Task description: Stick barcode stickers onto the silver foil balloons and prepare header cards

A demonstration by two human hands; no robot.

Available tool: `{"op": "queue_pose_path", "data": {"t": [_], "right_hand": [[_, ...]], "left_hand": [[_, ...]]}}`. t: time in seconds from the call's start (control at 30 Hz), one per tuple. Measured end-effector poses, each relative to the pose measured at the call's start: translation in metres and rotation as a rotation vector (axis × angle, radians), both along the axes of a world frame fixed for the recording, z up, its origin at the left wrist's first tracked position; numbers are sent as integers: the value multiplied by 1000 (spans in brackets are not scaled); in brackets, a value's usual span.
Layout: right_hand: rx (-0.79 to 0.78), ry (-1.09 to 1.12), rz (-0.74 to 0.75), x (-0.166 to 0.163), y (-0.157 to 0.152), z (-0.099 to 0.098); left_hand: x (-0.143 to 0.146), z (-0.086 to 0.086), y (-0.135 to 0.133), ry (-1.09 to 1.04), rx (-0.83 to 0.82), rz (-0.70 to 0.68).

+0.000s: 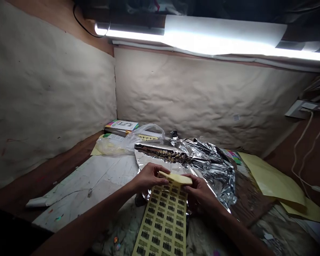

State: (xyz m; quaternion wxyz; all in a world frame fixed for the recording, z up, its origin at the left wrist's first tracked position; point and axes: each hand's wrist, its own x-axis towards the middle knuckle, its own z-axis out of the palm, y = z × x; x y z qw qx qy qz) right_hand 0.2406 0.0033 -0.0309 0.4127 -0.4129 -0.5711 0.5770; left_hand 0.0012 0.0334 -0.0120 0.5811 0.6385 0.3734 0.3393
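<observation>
A long yellow sheet of barcode labels (160, 224) runs from the bottom edge up to both hands, its far end folded over. My left hand (150, 176) pinches the upper left corner of that fold between thumb and fingers. At the upper right corner, my right hand (198, 188) grips the sheet with the thumb on its near face. Just beyond the hands lies a crumpled silver foil sheet (210, 160), partly covered by the label sheet and my right hand.
Books (121, 125) are stacked in the back left corner, beside a clear plastic bag (130, 140). Yellow sheets (274, 177) lie at the right. White cables (304, 142) hang from a wall socket (301, 108). A lit tube lamp (133, 35) runs low overhead.
</observation>
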Motion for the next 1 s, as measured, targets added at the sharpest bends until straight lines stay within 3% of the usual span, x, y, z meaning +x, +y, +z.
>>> {"op": "queue_pose_path", "data": {"t": [0.07, 0.17, 0.23, 0.47, 0.63, 0.8, 1.0], "right_hand": [[160, -137, -86, 3, -1, -1], [549, -412, -240, 5, -6, 3], [729, -529, -267, 2, -10, 7], [1059, -652, -299, -17, -21, 11], [1154, -735, -338, -20, -23, 13], [1050, -695, -343, -19, -22, 12], [978, -668, -318, -17, -21, 8]], "left_hand": [[2, -2, -1, 42, 64, 38], [6, -3, -6, 86, 162, 65], [9, -3, -10, 98, 209, 68], [14, 5, -21, 111, 288, 12], [14, -2, -18, 152, 194, 47], [14, -4, -17, 97, 161, -10], [17, 2, -23, 140, 345, -13]]}}
